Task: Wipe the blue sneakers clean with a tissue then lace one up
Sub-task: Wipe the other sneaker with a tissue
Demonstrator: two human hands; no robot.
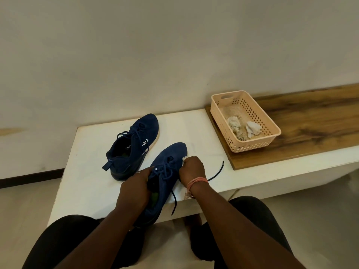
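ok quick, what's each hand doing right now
Left hand: grips the near sneaker at its opening.
Right hand: curled round a tissue, against the sneaker's side.

You see dim, soft, even light; the shadows are weak, there is no glare, and straight lines bend toward 3 o'clock.

Matt knit-cloth sneakers (136, 144), perforated plastic basket (250, 146), grained wood board (310, 121).

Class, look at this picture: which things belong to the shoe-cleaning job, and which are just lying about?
Job: near sneaker, held by left hand; tissue in right hand; far sneaker; loose lace.

Lying about: peach basket holding crumpled tissues; wooden board.
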